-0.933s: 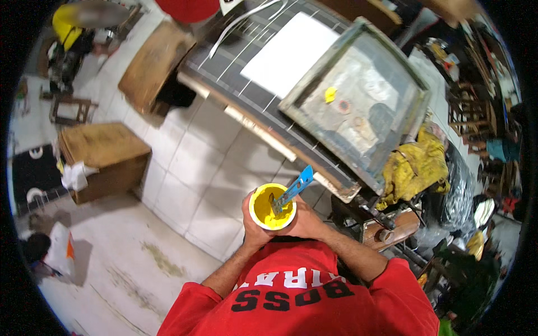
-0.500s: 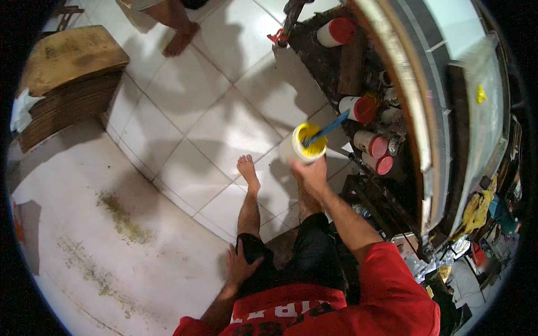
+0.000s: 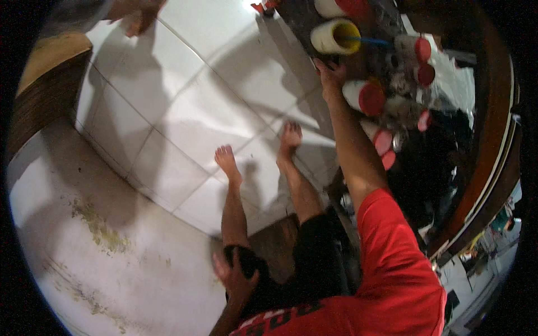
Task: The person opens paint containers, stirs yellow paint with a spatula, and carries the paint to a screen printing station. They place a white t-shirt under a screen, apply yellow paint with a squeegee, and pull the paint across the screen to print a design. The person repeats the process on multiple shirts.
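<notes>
Lowered since the previous view, the white tub [image 3: 320, 39] is now among the jars on the dark shelf [image 3: 307, 23] under the table [image 3: 488, 193], and the right arm is stretched out farther toward it. The tub lies tilted in view, its mouth turned to the right, with yellow coating the inside and the rim. A blue spatula [image 3: 372, 41] leans out of the mouth, its handle pointing toward a jar with a red lid [image 3: 421, 50].

The right hand [image 3: 332, 71] is just below the tub in the picture, thumb and fingers parted rather than wrapped around it; blur and shadow make it impossible to tell whether the fingertips touch its wall. Near this hand, on its right, is a white jar with a red lid [image 3: 364, 97]; more red-lidded jars crowd the shelf, above the tub and farther down along the forearm.

The left hand [image 3: 235, 275] rests on the left knee, over the black shorts [image 3: 314, 252], its fingers spread.

Both bare feet are on white floor tiles [image 3: 190, 112]. To the left is a pale surface [image 3: 151, 246] with greenish-yellow stains, and beyond it a brown stack [image 3: 49, 84]. Another person's foot [image 3: 137, 23] shows at the top left, blurred.
</notes>
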A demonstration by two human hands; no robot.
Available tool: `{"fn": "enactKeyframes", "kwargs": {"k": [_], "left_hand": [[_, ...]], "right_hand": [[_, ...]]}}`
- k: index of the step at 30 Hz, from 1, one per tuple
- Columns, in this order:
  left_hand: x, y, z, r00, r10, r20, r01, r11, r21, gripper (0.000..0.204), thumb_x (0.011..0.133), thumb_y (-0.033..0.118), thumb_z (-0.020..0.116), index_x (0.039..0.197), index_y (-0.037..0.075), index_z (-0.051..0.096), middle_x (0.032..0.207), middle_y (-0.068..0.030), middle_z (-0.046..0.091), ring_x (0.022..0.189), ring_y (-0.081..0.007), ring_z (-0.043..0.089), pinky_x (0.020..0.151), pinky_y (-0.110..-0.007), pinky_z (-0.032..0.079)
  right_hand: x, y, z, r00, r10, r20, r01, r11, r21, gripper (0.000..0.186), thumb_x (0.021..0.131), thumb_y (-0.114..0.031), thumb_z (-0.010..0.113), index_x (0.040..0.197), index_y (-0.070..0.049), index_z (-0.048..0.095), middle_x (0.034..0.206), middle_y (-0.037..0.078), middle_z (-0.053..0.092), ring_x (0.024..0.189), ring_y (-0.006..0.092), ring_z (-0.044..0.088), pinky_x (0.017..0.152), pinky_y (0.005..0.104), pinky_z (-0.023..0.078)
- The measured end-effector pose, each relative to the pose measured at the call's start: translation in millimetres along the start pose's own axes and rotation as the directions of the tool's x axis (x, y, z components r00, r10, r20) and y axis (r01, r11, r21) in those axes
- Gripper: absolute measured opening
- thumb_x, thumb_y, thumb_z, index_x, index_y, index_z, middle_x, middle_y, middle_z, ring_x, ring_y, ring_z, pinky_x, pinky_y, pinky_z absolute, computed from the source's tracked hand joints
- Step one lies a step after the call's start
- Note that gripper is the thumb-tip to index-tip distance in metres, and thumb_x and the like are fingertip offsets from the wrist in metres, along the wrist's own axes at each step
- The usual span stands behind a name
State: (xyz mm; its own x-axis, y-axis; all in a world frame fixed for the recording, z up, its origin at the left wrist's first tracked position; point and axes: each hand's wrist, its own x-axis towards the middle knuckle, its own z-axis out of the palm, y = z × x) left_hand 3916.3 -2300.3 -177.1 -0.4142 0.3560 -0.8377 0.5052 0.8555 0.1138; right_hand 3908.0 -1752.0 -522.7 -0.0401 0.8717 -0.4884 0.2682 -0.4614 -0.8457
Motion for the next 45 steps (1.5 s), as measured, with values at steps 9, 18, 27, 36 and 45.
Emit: {"fn": "enactKeyframes", "kwargs": {"k": [9, 18, 27, 36, 45], "left_hand": [[70.7, 91.4, 73.0, 0.878, 0.423, 0.222, 0.013, 0.443, -0.896, 0.062, 0.086, 0.011, 0.072, 0.145, 0.011, 0.054, 0.144, -0.0176, 0.053, 0.128, -0.0329, 0.057, 0.106, -0.045, 0.05], [48.6, 79.2, 64.3, 0.902, 0.41, 0.137, -0.202, 0.68, -0.705, 0.042, 0.086, 0.01, 0.071, 0.126, 0.005, 0.06, 0.108, -0.0206, 0.064, 0.105, -0.0382, 0.065, 0.088, -0.046, 0.055], [-12.1, 50.9, -26.6, 0.654, 0.666, 0.359, -0.434, 0.719, -0.544, 0.014, 0.092, 0.01, 0.06, 0.101, 0.004, 0.068, 0.106, -0.0227, 0.068, 0.104, -0.0443, 0.065, 0.088, -0.05, 0.052], [-103.7, -20.4, -100.3, 0.887, -0.161, -0.433, -0.068, 0.881, -0.467, 0.024, 0.089, 0.009, 0.059, 0.11, -0.001, 0.062, 0.096, -0.0222, 0.065, 0.094, -0.0431, 0.063, 0.084, -0.052, 0.05], [-165.3, -79.2, -67.3, 0.875, -0.378, 0.302, 0.479, 0.588, -0.652, 0.033, 0.093, 0.02, 0.063, 0.121, 0.003, 0.063, 0.102, -0.0184, 0.067, 0.096, -0.0288, 0.066, 0.081, -0.047, 0.051]], "right_hand": [[-273.3, -28.8, -265.7, 0.617, 0.621, 0.484, 0.101, 0.548, -0.831, 0.028, 0.084, -0.006, 0.069, 0.11, -0.006, 0.062, 0.099, 0.005, 0.066, 0.094, 0.0174, 0.062, 0.085, 0.0359, 0.052], [-425.9, -77.0, -286.0, 0.796, 0.415, 0.44, -0.004, 0.732, -0.682, 0.025, 0.083, -0.001, 0.067, 0.108, -0.002, 0.061, 0.096, 0.012, 0.056, 0.089, 0.0238, 0.061, 0.073, 0.0346, 0.053], [-490.5, -171.7, -340.0, 0.672, 0.086, 0.736, 0.457, 0.733, -0.503, 0.013, 0.084, 0.002, 0.066, 0.089, -0.004, 0.055, 0.083, 0.017, 0.046, 0.076, 0.043, 0.054, 0.066, 0.05, 0.045], [-484.3, -255.4, -389.9, 0.606, 0.659, 0.445, 0.003, 0.558, -0.83, 0.02, 0.081, -0.007, 0.075, 0.096, 0.002, 0.066, 0.079, 0.012, 0.067, 0.074, 0.029, 0.068, 0.069, 0.0474, 0.054], [-432.7, -327.3, -419.4, 0.048, 0.698, 0.715, 0.067, 0.711, -0.699, 0.019, 0.091, -0.027, 0.072, 0.083, -0.01, 0.069, 0.074, -0.006, 0.061, 0.066, 0.0081, 0.05, 0.063, 0.0306, 0.042]]}}
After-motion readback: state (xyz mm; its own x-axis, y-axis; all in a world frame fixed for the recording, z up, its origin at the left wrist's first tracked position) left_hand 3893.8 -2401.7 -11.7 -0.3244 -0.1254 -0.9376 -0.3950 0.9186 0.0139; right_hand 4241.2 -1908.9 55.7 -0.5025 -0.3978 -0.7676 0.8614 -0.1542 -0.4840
